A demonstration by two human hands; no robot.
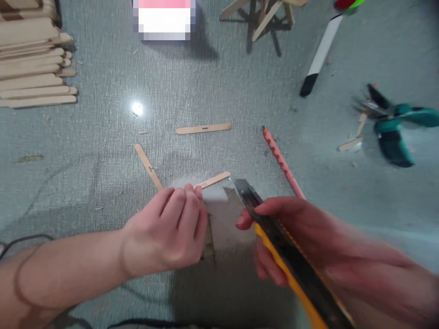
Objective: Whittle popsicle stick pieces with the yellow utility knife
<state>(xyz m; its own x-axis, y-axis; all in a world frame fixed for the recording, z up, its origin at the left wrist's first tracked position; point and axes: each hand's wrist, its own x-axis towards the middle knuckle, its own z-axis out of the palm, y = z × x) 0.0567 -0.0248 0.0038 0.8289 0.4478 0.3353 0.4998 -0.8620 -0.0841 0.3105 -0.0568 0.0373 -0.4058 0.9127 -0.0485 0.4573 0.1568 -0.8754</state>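
My left hand point(174, 224) is closed, its fingers pinching a wooden craft stick point(216, 179) that points up to the right and carries a dark mark. In my right hand point(302, 242) is a yellow and black utility knife point(277, 237), its blade extended and the tip close to the stick's free end. Whether blade and stick touch, I cannot tell. A notched craft stick point(147, 163) lies just beyond my left hand, its lower end hidden by the fingers. Farther off lies another marked craft stick point(204, 129).
A pink pencil point(281, 160) lies beyond my right hand. Teal-handled pliers point(391, 119) and stick scraps point(350, 145) are at right, below a white-and-black pen-like object point(320, 55). Many craft sticks point(34, 68) are piled upper left. A stick structure point(267, 16) stands at the top.
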